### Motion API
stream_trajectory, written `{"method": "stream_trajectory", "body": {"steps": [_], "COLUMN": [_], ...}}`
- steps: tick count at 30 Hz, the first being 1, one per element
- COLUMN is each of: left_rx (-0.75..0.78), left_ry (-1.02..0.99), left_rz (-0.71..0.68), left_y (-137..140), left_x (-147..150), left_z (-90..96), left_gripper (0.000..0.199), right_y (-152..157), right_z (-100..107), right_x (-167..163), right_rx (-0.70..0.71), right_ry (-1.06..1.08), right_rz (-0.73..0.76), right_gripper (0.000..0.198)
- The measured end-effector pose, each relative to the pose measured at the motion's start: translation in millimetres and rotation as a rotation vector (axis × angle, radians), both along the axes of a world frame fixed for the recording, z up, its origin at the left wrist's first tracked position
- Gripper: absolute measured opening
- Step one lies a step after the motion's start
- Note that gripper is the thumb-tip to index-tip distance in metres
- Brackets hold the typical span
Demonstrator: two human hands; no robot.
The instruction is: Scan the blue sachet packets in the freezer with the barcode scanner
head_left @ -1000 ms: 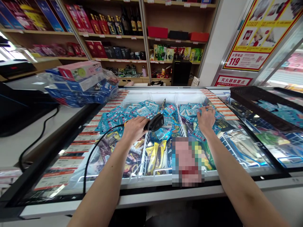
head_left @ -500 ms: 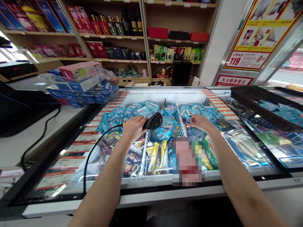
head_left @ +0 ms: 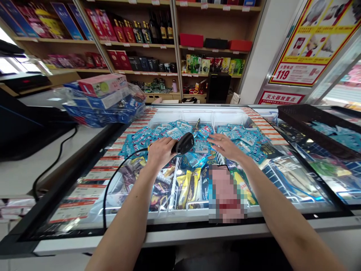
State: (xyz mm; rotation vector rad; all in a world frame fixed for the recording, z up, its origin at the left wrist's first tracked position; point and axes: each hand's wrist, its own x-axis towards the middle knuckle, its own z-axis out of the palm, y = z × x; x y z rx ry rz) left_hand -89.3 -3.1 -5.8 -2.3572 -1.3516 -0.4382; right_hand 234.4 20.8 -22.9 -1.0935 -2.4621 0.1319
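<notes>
A black handheld barcode scanner (head_left: 184,143) is in my left hand (head_left: 161,152), its head facing right and its cable trailing down the left. My right hand (head_left: 224,146) has its fingers stretched toward the left, near a blue packet (head_left: 201,146) with a barcode that lies in front of the scanner. Nothing shows in the right hand. Many more blue packets (head_left: 248,136) are spread over the chest freezer (head_left: 197,218) on both sides of my hands. Whether the right fingertips touch a packet I cannot tell.
Yellow-wrapped ice creams (head_left: 184,188) lie in the freezer's wire baskets. A blurred pinkish object (head_left: 225,192) rests near the front edge. Plastic-wrapped boxes (head_left: 104,98) stand at the left. A dark tray (head_left: 310,128) is on the right. Stocked shelves (head_left: 146,45) rise behind.
My right hand has moved left from the right-hand packets toward the barcoded packet, and its pinched fingers have spread. My left hand still holds the scanner. The view has shifted slightly.
</notes>
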Motion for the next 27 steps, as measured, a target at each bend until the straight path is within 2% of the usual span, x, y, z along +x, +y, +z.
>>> {"method": "stream_trajectory", "body": {"steps": [3, 10, 14, 19, 23, 27], "left_rx": [-0.003, 0.019, 0.030, 0.026, 0.021, 0.018], "left_ry": [0.010, 0.024, 0.036, 0.032, 0.032, 0.028], "left_rz": [0.003, -0.004, -0.020, -0.035, -0.039, -0.043], "left_y": [-1.3, -3.3, -4.5, -4.6, -3.8, -3.2], "left_x": [0.7, 2.5, 6.5, 8.9, 8.6, 8.8], "left_z": [1.1, 2.2, 2.0, 1.2, 0.5, 0.3], "left_gripper": [0.030, 0.028, 0.025, 0.024, 0.024, 0.026], "right_y": [-1.7, 1.2, 2.8, 7.5, 12.4, 13.0], "right_z": [-5.6, -9.6, -15.9, -24.8, -27.1, -27.6], "right_x": [-9.4, -6.0, -8.8, -6.5, -3.4, -2.8], "right_rx": [-0.064, 0.033, 0.073, 0.038, -0.015, -0.086], "right_ry": [-0.062, 0.042, -0.017, -0.117, -0.100, -0.013], "right_rz": [0.077, -0.143, -0.179, -0.157, -0.182, -0.236], "right_gripper": [0.039, 0.038, 0.045, 0.052, 0.063, 0.066]}}
